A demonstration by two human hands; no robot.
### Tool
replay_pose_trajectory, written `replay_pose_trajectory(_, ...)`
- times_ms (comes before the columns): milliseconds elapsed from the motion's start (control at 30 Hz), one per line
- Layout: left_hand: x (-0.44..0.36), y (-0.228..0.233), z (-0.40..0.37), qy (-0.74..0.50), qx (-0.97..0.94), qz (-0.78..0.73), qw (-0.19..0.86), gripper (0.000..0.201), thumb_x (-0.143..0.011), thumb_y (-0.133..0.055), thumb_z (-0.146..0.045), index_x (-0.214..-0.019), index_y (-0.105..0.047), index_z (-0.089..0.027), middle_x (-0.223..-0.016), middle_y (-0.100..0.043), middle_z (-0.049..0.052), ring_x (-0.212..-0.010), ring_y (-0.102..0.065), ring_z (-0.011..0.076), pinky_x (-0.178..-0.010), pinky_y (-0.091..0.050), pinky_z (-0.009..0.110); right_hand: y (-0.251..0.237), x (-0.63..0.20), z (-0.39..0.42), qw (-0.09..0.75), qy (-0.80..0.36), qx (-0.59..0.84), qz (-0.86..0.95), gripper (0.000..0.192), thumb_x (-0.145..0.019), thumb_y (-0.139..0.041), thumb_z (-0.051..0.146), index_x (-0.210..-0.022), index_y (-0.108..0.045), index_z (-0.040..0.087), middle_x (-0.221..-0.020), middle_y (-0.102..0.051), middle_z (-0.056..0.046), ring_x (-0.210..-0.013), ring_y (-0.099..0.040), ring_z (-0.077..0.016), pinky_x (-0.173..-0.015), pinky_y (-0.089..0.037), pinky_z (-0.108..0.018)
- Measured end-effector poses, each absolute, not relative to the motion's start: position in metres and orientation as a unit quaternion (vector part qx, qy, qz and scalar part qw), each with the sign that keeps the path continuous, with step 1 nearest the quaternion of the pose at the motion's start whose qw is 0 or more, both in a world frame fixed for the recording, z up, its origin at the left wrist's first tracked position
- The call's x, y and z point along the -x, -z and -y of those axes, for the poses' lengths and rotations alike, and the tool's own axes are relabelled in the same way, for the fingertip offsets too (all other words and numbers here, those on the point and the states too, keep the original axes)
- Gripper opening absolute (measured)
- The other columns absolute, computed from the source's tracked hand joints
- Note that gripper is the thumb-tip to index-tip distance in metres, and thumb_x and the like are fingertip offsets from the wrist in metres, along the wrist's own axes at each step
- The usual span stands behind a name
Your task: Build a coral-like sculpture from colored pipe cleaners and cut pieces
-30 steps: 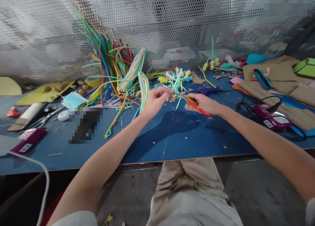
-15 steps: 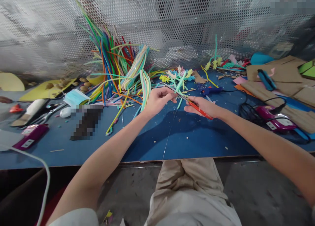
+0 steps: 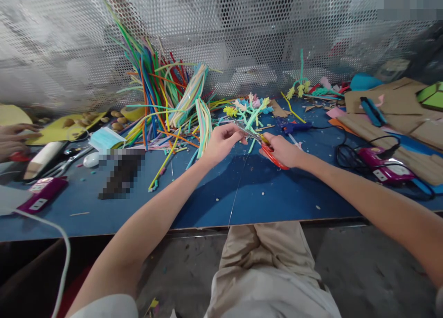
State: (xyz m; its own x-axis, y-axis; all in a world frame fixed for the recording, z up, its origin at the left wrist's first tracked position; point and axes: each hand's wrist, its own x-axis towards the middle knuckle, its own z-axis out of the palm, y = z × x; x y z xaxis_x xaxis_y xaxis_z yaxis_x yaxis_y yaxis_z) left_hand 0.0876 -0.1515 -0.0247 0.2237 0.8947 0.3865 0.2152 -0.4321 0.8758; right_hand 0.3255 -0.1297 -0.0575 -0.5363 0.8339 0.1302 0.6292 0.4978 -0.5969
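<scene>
My right hand (image 3: 281,149) grips red-handled scissors (image 3: 273,157), their metal blades pointing left toward the fingertips of my left hand (image 3: 224,140). That hand is closed in a pinch; what sits between its fingers is too small to make out. Just beyond the blades lie mint-green pipe cleaner sprigs (image 3: 255,115) among yellow, pink and blue ones. A thin clear strand (image 3: 238,189) runs from near my hands down to the table's front edge. Left of my left hand is a bundle of pastel pipe cleaners (image 3: 204,122).
Many coloured pipe cleaners (image 3: 148,92) lean on the perforated metal screen (image 3: 242,41). A blue glue gun (image 3: 297,127), a purple power strip (image 3: 387,168) and cardboard (image 3: 384,101) are on the right. Another person's hands (image 3: 15,138) reach in at far left near a face mask (image 3: 106,138).
The scissors have turned slightly in my right hand, their handles shifting left and their blades opening a little. Another person's hands have come into view at far left.
</scene>
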Motion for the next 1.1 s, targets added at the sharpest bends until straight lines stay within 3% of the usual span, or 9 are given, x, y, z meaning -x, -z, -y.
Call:
replay_pose_trajectory(167, -0.088, 0.029, 0.148, -0.452, -0.701, -0.414, 0.365, 0.020, -0.087, -0.066, -0.031, -0.082, -0.077, -0.016, -0.081, -0.077, 0.005, -0.059, -0.052, 0.0107, -0.055, -0.040, 0.024, 0.059, -0.329, 0.124, 0.171, -0.150, 0.474, 0.851, 0.016, -0.091, -0.060, 0.028, -0.095, -0.046, 0.023, -0.077, -0.062, -0.007, -0.066, -0.052, -0.0214, -0.063, -0.030, -0.032)
replay_pose_trajectory(333, -0.085, 0.034, 0.143, -0.449, -0.704, -0.405, 0.372, 0.029, -0.091, -0.069, -0.043, -0.097, -0.078, -0.016, -0.088, -0.080, 0.006, -0.061, -0.054, 0.0110, -0.059, -0.043, 0.024, 0.063, -0.328, 0.120, 0.187, -0.155, 0.494, 0.835, 0.017, -0.094, -0.059, 0.037, -0.094, -0.050, 0.023, -0.079, -0.063, -0.009, -0.067, -0.054, -0.0226, -0.062, -0.031, -0.032)
replay_pose_trajectory(500, -0.085, 0.033, 0.143, -0.463, -0.685, -0.389, 0.405, 0.036, -0.090, -0.071, -0.050, -0.100, -0.075, -0.016, -0.089, -0.080, 0.008, -0.061, -0.055, 0.0116, -0.059, -0.044, 0.026, 0.068, -0.329, 0.112, 0.243, -0.185, 0.482, 0.821, 0.020, -0.092, -0.062, 0.039, -0.091, -0.050, 0.023, -0.077, -0.060, -0.004, -0.068, -0.051, -0.0201, -0.065, -0.033, -0.031)
replay_pose_trajectory(633, -0.085, 0.034, 0.143, -0.461, -0.669, -0.382, 0.441, 0.038, -0.089, -0.073, -0.050, -0.107, -0.071, -0.017, -0.089, -0.079, 0.008, -0.063, -0.058, 0.0122, -0.059, -0.044, 0.026, 0.070, -0.333, 0.106, 0.328, -0.222, 0.463, 0.793, 0.040, -0.087, -0.072, 0.050, -0.079, -0.042, 0.024, -0.071, -0.052, 0.001, -0.066, -0.044, -0.0162, -0.065, -0.033, -0.031)
replay_pose_trajectory(700, -0.086, 0.035, 0.143, -0.455, -0.665, -0.387, 0.448, 0.036, -0.090, -0.073, -0.050, -0.106, -0.070, -0.017, -0.092, -0.079, 0.009, -0.066, -0.060, 0.0124, -0.059, -0.044, 0.025, 0.069, -0.333, 0.106, 0.377, -0.267, 0.453, 0.762, 0.049, -0.083, -0.075, 0.058, -0.076, -0.041, 0.024, -0.068, -0.047, 0.003, -0.064, -0.039, -0.0145, -0.062, -0.032, -0.031)
replay_pose_trajectory(833, -0.088, 0.040, 0.141, -0.457, -0.681, -0.404, 0.404, 0.034, -0.091, -0.074, -0.051, -0.100, -0.074, -0.018, -0.105, -0.079, 0.009, -0.079, -0.065, 0.0137, -0.068, -0.049, 0.026, 0.065, -0.327, 0.116, 0.434, -0.408, 0.426, 0.681, 0.048, -0.080, -0.079, 0.062, -0.085, -0.049, 0.025, -0.065, -0.042, 0.005, -0.057, -0.035, -0.0134, -0.055, -0.031, -0.031)
replay_pose_trajectory(967, -0.090, 0.047, 0.138, -0.469, -0.701, -0.394, 0.366, 0.033, -0.086, -0.079, -0.049, -0.096, -0.077, -0.018, -0.101, -0.078, 0.006, -0.086, -0.067, 0.0152, -0.080, -0.051, 0.029, 0.061, -0.316, 0.129, 0.466, -0.443, 0.402, 0.652, 0.046, -0.078, -0.083, 0.058, -0.087, -0.052, 0.025, -0.073, -0.053, 0.003, -0.061, -0.043, -0.0147, -0.057, -0.037, -0.032)
replay_pose_trajectory(1100, -0.093, 0.053, 0.137, -0.444, -0.712, -0.393, 0.376, 0.034, -0.085, -0.081, -0.049, -0.094, -0.077, -0.016, -0.088, -0.076, 0.005, -0.073, -0.062, 0.0134, -0.069, -0.047, 0.028, 0.061, -0.310, 0.135, 0.457, -0.438, 0.370, 0.680, 0.044, -0.076, -0.086, 0.051, -0.091, -0.053, 0.025, -0.088, -0.064, -0.001, -0.075, -0.055, -0.0186, -0.072, -0.047, -0.036)
